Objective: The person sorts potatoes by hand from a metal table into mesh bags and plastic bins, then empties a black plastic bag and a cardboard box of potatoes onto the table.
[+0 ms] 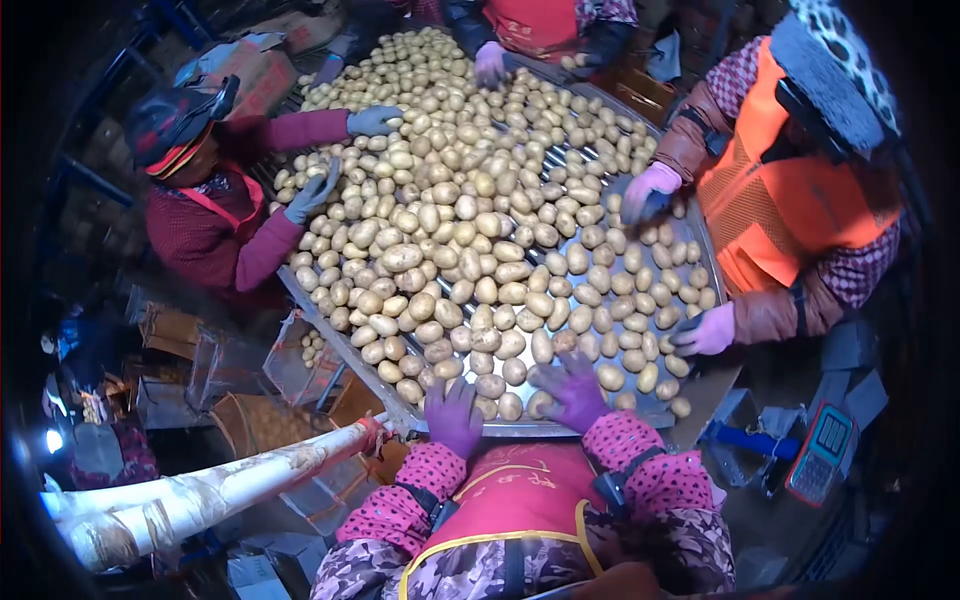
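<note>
A metal sorting table (520,428) is heaped with potatoes (440,220). At its near edge, my left hand (454,415) in a purple glove touches the nearest potatoes, its fingers pointing away from me and apart. To its right my right hand (572,390), also gloved in purple, lies spread among potatoes, with its fingertips beside a brownish one (564,341). Neither hand is closed round a potato. Pink dotted sleeves cover both wrists.
Co-workers' gloved hands reach over the potatoes from the left (314,195), the far side (490,64) and the right (650,192). A wrapped white pipe (230,490) juts in at lower left. Boxes (170,330) stand left; a red device with a keypad (820,455) is at right.
</note>
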### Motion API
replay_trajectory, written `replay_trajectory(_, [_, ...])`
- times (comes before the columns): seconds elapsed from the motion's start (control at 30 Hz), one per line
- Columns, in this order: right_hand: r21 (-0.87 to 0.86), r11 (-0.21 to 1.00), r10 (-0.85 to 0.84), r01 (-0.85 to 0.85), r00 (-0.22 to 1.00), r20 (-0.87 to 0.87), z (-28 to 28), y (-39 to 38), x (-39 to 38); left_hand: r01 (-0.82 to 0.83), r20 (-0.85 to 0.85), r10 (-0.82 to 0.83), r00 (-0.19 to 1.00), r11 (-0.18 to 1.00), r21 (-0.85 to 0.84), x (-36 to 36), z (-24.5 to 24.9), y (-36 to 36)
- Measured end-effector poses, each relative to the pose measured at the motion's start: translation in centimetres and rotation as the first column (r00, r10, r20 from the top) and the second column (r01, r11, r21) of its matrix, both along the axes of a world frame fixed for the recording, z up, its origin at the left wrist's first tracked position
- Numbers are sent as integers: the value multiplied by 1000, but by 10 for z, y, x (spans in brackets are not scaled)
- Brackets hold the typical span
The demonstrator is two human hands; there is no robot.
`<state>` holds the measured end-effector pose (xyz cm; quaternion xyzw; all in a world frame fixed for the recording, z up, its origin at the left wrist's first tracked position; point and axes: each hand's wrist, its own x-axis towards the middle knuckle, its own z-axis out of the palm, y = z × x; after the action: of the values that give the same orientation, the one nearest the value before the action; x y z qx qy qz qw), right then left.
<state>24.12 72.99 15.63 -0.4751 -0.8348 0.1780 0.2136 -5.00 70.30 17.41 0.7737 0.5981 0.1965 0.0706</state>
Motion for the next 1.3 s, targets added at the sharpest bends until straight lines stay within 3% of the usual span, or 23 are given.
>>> replay_trajectory(0.07, [-63,995,-72,76,996,55,14,25,14,-7,15,7,1000,1000,10,-3,-5,-2])
replay_trajectory(0.1, [-66,988,-137,143,987,85,-5,28,20,-14,11,14,1000,1000,6,-3,-7,-2])
replay_trajectory(0.2, [27,961,-276,275,952,131,-13,17,7,-47,41,47,998,999,0,-2,-19,-3])
replay_trajectory(0.23, [-75,966,-241,247,967,76,-16,12,-1,-57,56,57,997,998,-1,-1,-24,-2])
replay_trajectory(0.33, [8,998,66,-67,994,83,-13,24,-19,-54,223,62,973,998,-44,15,-7,8])
replay_trajectory(0.43, [-40,979,202,-198,968,152,1,82,-21,-72,121,82,989,993,-89,40,6,35])
replay_trajectory(0.53, [-34,977,212,-211,946,246,1,137,13,-47,20,49,999,997,-65,52,9,72])
replay_trajectory(0.6, [4,996,-90,93,941,325,-21,163,50,-35,4,35,999,999,-39,62,14,92])
replay_trajectory(0.7, [-215,932,-230,294,933,278,-7,191,106,-73,11,75,997,992,-105,78,12,118])
replay_trajectory(0.77, [-71,933,-312,352,892,326,-13,173,100,-139,83,146,986,987,-85,94,3,128])
replay_trajectory(0.83, [123,930,-368,348,851,376,-25,142,88,-34,12,38,999,969,-244,108,12,140])
replay_trajectory(0.87, [82,930,-367,359,888,278,-26,133,82,13,-15,-19,1000,946,-324,115,14,146])
replay_trajectory(0.93, [-13,931,-363,365,928,77,-23,122,75,44,-15,-47,999,991,-129,131,-6,145])
replay_trajectory(0.97, [-156,935,-340,320,933,-122,-19,130,72,57,-5,-57,998,997,-58,137,-10,146])
replay_trajectory(1.0, [-55,971,-237,234,969,-75,-7,139,70,66,2,-66,998,998,12,141,-12,148])
replay_trajectory(1.07, [134,991,-36,31,999,40,12,163,64,103,11,-102,995,994,-26,139,-14,151])
replay_trajectory(1.1, [102,995,-23,6,986,166,3,183,67,100,8,-100,995,994,-41,138,-12,150])
replay_trajectory(1.2, [46,999,33,-24,977,-210,-13,225,83,49,-12,-50,999,996,-79,129,-6,143])
replay_trajectory(1.3, [-153,973,-193,170,969,-154,6,255,71,19,-108,-41,993,981,-194,127,-14,118])
